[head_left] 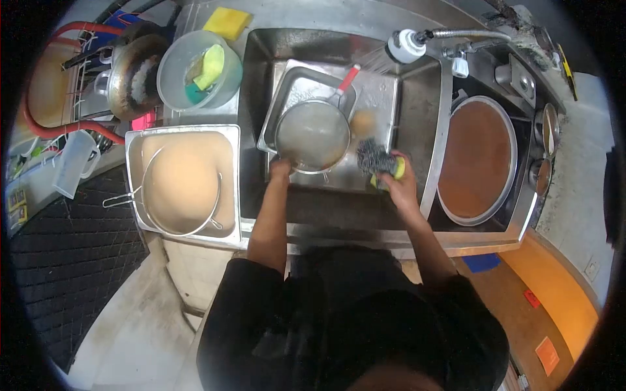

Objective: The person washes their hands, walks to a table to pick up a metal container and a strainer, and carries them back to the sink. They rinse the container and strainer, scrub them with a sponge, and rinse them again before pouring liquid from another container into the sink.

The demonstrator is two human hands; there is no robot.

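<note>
In the sink (424,117), a round mesh strainer (314,133) with a red handle (349,77) lies tilted over a rectangular metal pan (268,133). My left hand (280,168) is closed on the strainer's near-left rim, its fingertips partly hidden. To the right, my right hand (401,179) grips a yellow-green sponge (389,176) together with a dark wiry scrubber (376,158), apart from the strainer. A small brownish round thing (362,123) lies between the strainer and the sink's right side. Water sprays from the white shower head (407,47) at the back right.
Left of the sink, a large strainer (182,188) sits in a metal pan of cloudy tan liquid (228,146). Behind it stand a plastic tub (171,88) holding sponges, a yellow sponge (227,23) and a scorched pot (137,78). A wide round vessel of brown liquid (476,156) occupies the right basin.
</note>
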